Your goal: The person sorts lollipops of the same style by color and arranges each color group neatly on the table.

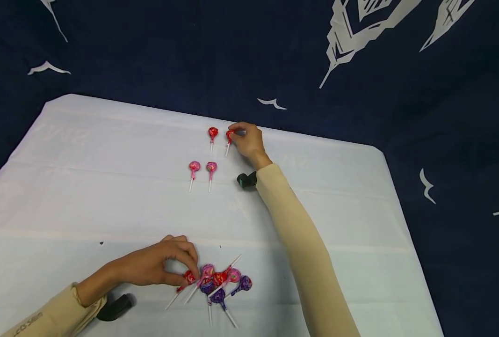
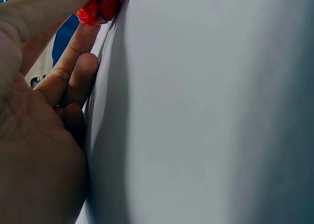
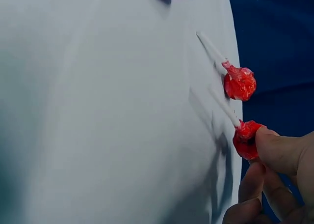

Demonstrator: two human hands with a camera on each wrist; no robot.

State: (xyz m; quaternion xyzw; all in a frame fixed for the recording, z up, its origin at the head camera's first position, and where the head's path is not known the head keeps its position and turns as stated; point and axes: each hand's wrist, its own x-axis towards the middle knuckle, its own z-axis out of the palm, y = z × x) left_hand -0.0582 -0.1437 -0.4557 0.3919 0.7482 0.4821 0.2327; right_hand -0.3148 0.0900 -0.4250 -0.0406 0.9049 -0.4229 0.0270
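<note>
Near the table's far edge my right hand (image 1: 250,142) pinches the head of a red lollipop (image 3: 245,141) between thumb and fingers, its white stick pointing back toward me. Just left of it lies another red lollipop (image 1: 213,132). Two pink lollipops (image 1: 194,166) sit side by side in a row nearer to me. At the near side, my left hand (image 1: 161,263) has thumb and finger around the wrapped head of a red lollipop (image 1: 189,277), also partly seen in the left wrist view. Beside that hand is a loose pile of pink, red and purple lollipops (image 1: 218,296).
A white cloth (image 1: 106,187) covers the table. Dark blue fabric (image 1: 169,56) with white prints hangs beyond the far edge. A black wrist device (image 1: 247,180) shows under the right sleeve, another (image 1: 115,308) by the left cuff. A small dark speck (image 1: 101,243) lies on the cloth.
</note>
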